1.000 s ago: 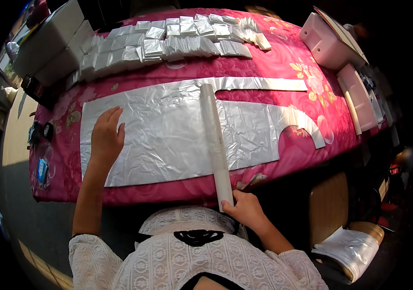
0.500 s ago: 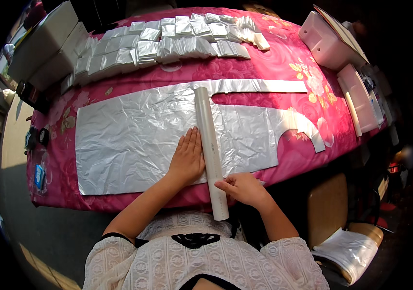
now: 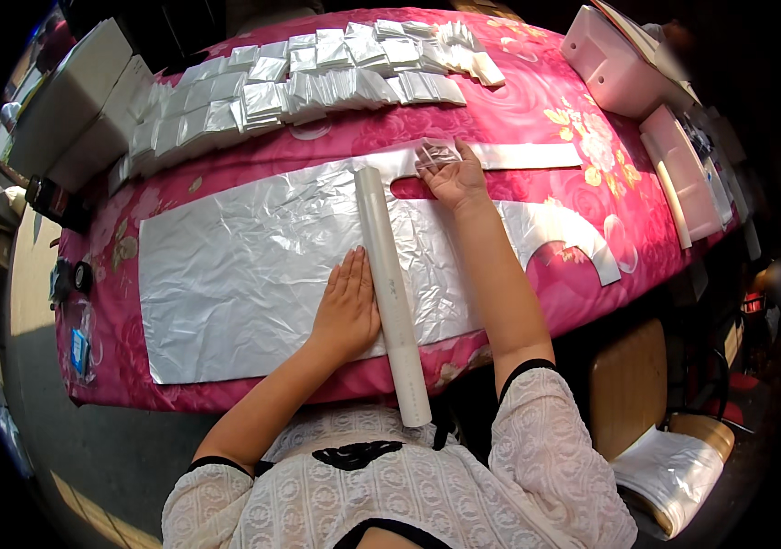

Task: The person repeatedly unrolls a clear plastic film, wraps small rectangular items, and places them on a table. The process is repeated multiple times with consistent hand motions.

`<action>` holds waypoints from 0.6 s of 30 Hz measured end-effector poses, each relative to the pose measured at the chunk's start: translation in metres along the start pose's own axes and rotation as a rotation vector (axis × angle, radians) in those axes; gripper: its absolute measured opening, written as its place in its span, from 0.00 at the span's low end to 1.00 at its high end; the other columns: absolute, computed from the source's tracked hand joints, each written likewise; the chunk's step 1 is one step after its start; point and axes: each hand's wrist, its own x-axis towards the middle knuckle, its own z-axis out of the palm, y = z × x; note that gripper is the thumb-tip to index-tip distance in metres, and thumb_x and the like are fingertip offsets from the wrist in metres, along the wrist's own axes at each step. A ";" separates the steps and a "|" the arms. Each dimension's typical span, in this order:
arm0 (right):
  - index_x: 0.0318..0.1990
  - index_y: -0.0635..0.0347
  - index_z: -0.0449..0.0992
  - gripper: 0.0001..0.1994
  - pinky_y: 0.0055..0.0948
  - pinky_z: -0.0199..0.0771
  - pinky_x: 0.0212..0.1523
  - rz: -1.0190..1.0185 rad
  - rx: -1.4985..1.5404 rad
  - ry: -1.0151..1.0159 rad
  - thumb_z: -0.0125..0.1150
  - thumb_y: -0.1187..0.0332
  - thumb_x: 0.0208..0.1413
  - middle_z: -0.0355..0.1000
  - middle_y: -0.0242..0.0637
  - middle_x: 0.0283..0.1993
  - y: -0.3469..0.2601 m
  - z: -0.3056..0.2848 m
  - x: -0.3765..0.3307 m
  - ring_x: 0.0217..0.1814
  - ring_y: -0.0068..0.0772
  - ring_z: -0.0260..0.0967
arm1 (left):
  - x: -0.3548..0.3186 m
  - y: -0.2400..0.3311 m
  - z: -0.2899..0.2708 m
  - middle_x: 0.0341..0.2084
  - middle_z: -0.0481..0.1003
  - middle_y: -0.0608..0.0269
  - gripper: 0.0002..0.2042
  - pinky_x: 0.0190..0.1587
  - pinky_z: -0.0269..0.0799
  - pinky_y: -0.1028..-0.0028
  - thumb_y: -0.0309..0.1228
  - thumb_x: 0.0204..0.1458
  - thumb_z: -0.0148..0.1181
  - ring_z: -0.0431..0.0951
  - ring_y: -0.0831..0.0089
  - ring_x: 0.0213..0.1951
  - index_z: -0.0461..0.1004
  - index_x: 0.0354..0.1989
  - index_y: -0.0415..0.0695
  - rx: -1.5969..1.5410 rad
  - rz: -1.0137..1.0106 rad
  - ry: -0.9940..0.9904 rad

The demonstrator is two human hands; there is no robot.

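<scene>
Plastic sheet (image 3: 253, 265) beneath white tube (image 3: 392, 284)

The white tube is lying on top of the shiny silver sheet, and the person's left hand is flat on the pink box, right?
Not quite. In the head view the left hand lies flat on the silver sheet, beside the white tube, not on a pink box.

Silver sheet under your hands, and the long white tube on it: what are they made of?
The silver sheet looks like thin metallic foil or foil-coated film: shiny, finely creased. The white tube looks like rigid matte plastic or cardboard; I cannot tell which.
</scene>
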 end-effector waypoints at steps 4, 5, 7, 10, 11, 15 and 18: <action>0.50 0.63 0.65 0.22 0.47 0.56 0.58 -0.284 0.095 -0.028 0.43 0.54 0.57 0.64 0.45 0.55 -0.087 -0.005 -0.014 0.59 0.45 0.60 | 0.000 0.001 -0.002 0.62 0.48 0.41 0.30 0.65 0.36 0.62 0.32 0.49 0.39 0.44 0.54 0.65 0.47 0.60 0.27 -0.005 0.008 0.002; 0.50 0.62 0.65 0.22 0.48 0.55 0.58 -0.349 0.105 -0.108 0.44 0.54 0.57 0.64 0.46 0.56 -0.107 -0.004 -0.020 0.59 0.45 0.59 | 0.000 0.001 -0.003 0.62 0.48 0.41 0.30 0.65 0.35 0.62 0.32 0.49 0.39 0.44 0.54 0.65 0.48 0.60 0.27 -0.005 0.011 0.006; 0.52 0.61 0.65 0.24 0.47 0.55 0.58 -0.456 -0.019 -0.296 0.45 0.52 0.56 0.62 0.46 0.58 -0.133 0.014 -0.039 0.61 0.44 0.57 | 0.001 0.003 -0.002 0.62 0.48 0.41 0.30 0.65 0.35 0.62 0.32 0.49 0.39 0.44 0.54 0.65 0.48 0.60 0.27 -0.012 0.014 0.010; 0.58 0.64 0.57 0.29 0.39 0.48 0.63 -0.533 -0.339 -0.452 0.43 0.49 0.57 0.60 0.45 0.59 -0.092 0.089 -0.088 0.64 0.41 0.52 | -0.001 -0.002 0.000 0.62 0.48 0.41 0.30 0.65 0.35 0.61 0.33 0.50 0.39 0.44 0.54 0.65 0.48 0.60 0.28 -0.017 0.003 0.020; 0.61 0.66 0.51 0.31 0.35 0.39 0.66 -0.555 -0.498 -0.523 0.39 0.50 0.60 0.58 0.45 0.60 -0.068 0.110 -0.105 0.66 0.40 0.49 | 0.000 -0.002 0.001 0.62 0.48 0.41 0.30 0.65 0.35 0.61 0.33 0.50 0.39 0.44 0.54 0.65 0.48 0.60 0.28 -0.020 0.012 0.029; 0.47 0.73 0.68 0.27 0.35 0.43 0.64 -0.571 -1.044 -0.705 0.39 0.51 0.60 0.62 0.54 0.54 0.077 0.159 -0.128 0.60 0.50 0.56 | -0.001 -0.005 0.008 0.61 0.49 0.40 0.29 0.65 0.36 0.60 0.32 0.50 0.39 0.44 0.53 0.65 0.49 0.60 0.27 -0.009 0.018 0.042; 0.51 0.75 0.61 0.27 0.50 0.43 0.61 -0.465 -1.450 -0.807 0.43 0.54 0.58 0.61 0.60 0.52 0.182 0.167 -0.137 0.57 0.58 0.54 | -0.001 -0.002 0.006 0.60 0.53 0.40 0.30 0.64 0.39 0.58 0.38 0.50 0.42 0.48 0.52 0.64 0.53 0.58 0.28 -0.117 0.069 0.171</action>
